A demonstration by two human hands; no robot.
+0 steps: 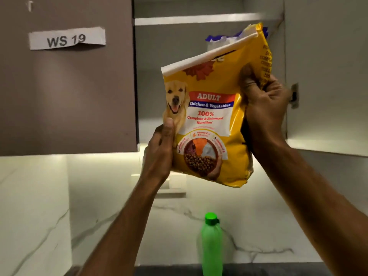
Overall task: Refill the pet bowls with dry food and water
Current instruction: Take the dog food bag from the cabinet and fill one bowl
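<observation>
Both forearms reach up from the bottom edge. My left grip [159,150] is closed on the lower left edge of the bag [211,116], thumb pressed on its front. My right grip [262,104] clenches the bag's right side higher up. Between them the bag is held in the air, tilted, its rolled top towards the open cabinet [199,18]. Below it a green bottle [212,246] stands upright on the worktop [278,269].

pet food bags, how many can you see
2: the yellow dog food bag held in both hands, and a purple-and-white bag on the cabinet shelf behind it, mostly hidden. More may be hidden.
</observation>
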